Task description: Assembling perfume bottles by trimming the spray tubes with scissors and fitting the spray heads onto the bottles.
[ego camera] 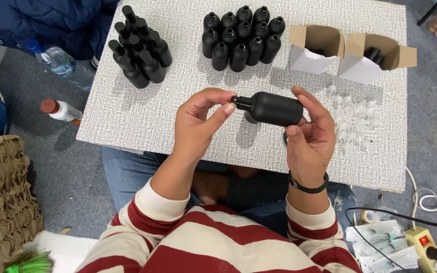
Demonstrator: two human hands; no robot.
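Your red-and-cream striped sleeves (213, 237) fill the bottom of the view, with your jeans-clad knees tucked under the table's near edge. Above them, you hold a matte black bottle (277, 108) on its side over the near middle of the table (127, 121), lifted off the surface. Your right hand (309, 134), with a dark band at the wrist, is wrapped around the bottle's body, fingers closed on it from behind and thumb in front. Your left hand (198, 124) pinches the bottle's black cap (239, 102) between thumb and fingertips, closed on it at the bottle's left end.

Along the far edge, a cluster of about 10 capped black bottles (138, 48) stands toward the far left corner. A second group of about 11 open-necked black bottles (241, 38) stands at the far middle. To their right, 2 small open cardboard boxes (350, 53) sit near the far right corner, each with something dark inside. Small clear plastic pieces (355, 116) lie scattered near the right edge, just beside your right hand.

On the floor left of the table lie 2 plastic water bottles (61, 63). A yellow power strip (423, 242) with a lit red switch sits at the lower right.
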